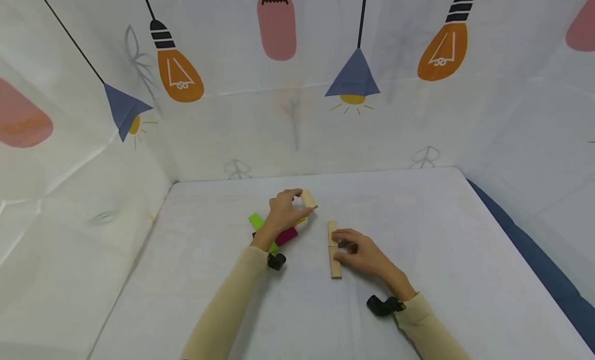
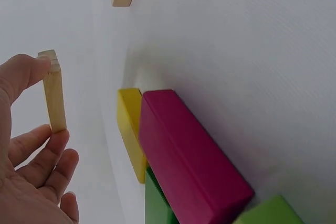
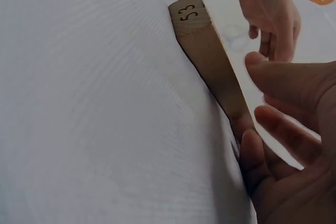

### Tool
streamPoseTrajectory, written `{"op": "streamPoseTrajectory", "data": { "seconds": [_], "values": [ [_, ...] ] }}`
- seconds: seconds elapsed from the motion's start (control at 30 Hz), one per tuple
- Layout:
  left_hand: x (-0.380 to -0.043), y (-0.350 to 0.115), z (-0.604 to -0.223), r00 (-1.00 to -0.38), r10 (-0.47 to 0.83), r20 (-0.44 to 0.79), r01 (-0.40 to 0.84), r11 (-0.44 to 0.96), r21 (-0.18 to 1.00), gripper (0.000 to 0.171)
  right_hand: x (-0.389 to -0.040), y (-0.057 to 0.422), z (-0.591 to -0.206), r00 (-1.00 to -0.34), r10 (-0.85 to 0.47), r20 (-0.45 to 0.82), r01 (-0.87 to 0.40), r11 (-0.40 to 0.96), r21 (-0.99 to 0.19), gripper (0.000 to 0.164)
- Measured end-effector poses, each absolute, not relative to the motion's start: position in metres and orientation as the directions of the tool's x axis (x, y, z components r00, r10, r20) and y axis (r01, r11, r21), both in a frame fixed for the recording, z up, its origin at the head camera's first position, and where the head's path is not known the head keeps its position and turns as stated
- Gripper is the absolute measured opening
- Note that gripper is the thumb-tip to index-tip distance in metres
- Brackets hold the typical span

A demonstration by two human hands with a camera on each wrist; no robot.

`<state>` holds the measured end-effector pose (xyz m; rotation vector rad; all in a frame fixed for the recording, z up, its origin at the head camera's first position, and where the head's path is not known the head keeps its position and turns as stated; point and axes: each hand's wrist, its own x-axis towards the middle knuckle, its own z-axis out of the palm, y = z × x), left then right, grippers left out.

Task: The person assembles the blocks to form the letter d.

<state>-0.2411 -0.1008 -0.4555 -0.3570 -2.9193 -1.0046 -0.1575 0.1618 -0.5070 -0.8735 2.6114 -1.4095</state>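
Observation:
My left hand [image 1: 282, 211] pinches a plain wooden block [image 1: 308, 198] between thumb and fingertips, held up over the table. In the left wrist view this wooden block [image 2: 55, 98] stands on edge between thumb and fingers. Two more wooden blocks [image 1: 335, 266] lie end to end in a straight row on the table. My right hand [image 1: 364, 254] is at the right side of that row, fingers loosely bent, fingertips against the wood. The right wrist view shows the number 53 on the end of the near block [image 3: 210, 59], with the thumb raised off it.
Under and beside the left forearm lies a loose cluster: a magenta block [image 2: 184, 150], a yellow block [image 2: 131, 129], a dark green block [image 2: 157, 200] and a light green block [image 1: 255, 221]. A white table [image 1: 418, 210] meets a printed cloth wall [image 1: 297, 127] at its far edge.

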Motion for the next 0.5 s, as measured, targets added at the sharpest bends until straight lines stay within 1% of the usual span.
{"op": "streamPoseTrajectory", "data": {
  "seconds": [0.13, 0.5],
  "values": [
    [-0.243, -0.095, -0.456, -0.973, 0.214, 0.089, 0.223, 0.753, 0.619, 0.061, -0.159, 0.163, -0.508, -0.843, -0.483, 0.236, -0.449, 0.392, -0.803, 0.046],
    [-0.247, -0.076, -0.461, -0.960, 0.276, 0.047, 0.251, 0.774, 0.582, 0.060, -0.158, 0.162, -0.506, -0.850, -0.494, 0.183, -0.428, 0.447, -0.785, 0.041]
  ]
}}
